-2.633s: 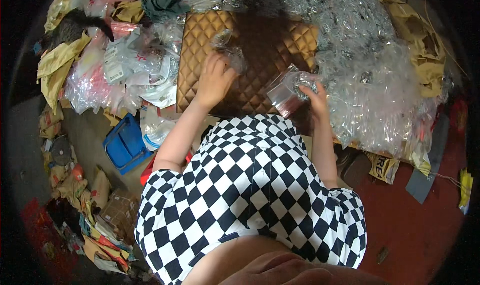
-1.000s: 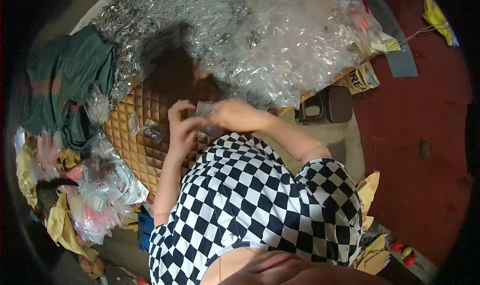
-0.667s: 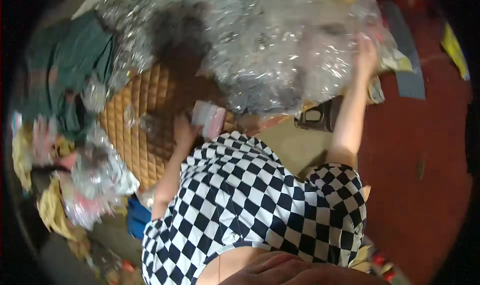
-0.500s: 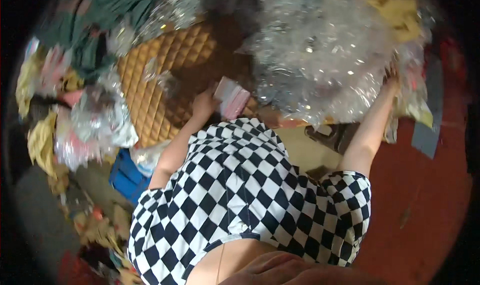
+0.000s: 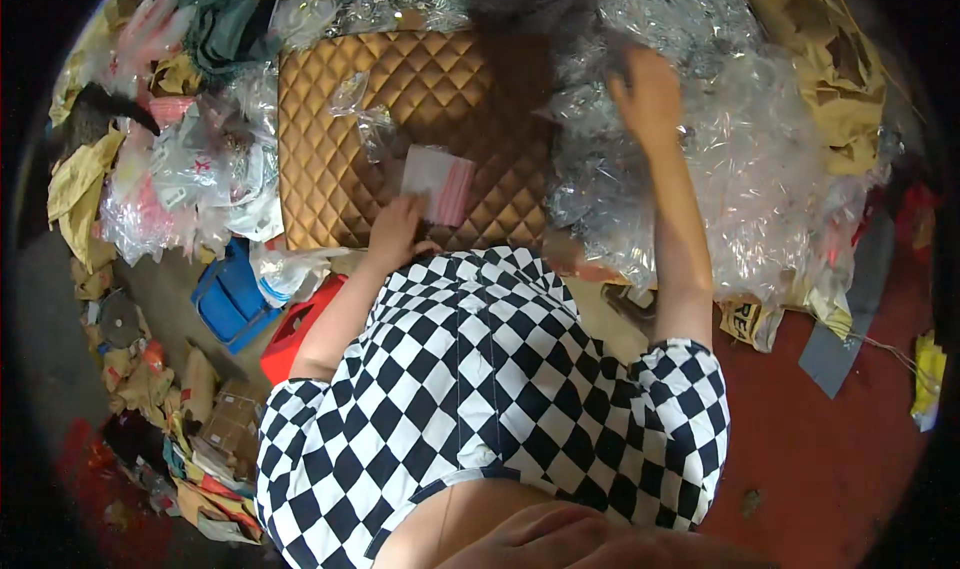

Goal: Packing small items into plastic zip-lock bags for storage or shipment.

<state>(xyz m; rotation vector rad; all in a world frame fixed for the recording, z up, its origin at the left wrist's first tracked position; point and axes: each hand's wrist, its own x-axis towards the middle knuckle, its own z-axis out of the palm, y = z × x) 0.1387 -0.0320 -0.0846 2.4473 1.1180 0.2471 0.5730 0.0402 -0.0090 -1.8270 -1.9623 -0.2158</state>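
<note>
My left hand [image 5: 398, 231] is closed on the lower left edge of a small flat plastic packet [image 5: 438, 187], clear to whitish with pink stripes along its right side. Under it lies a brown quilted cushion-like surface [image 5: 325, 194] with a diamond pattern. Over a large heap of clear crinkled plastic bags [image 5: 740, 179], my right hand [image 5: 648, 94] is raised with the arm stretched forward. Its thumb points left, but the fingertips are smeared by motion against dark grey plastic, so what they hold, if anything, does not show.
A crumpled clear wrapper [image 5: 365, 114] lies on the quilted surface. To the left are more plastic bags [image 5: 190, 169], a blue plastic stool [image 5: 235, 297] and a red plastic object [image 5: 300, 331]. Yellow-brown paper [image 5: 835, 79] lies at the far right, above a red floor [image 5: 800, 469].
My right hand has moved left from the heap's right edge to its inner part. My left hand still holds the packet, now flatter over the quilted surface. The view has shifted.
</note>
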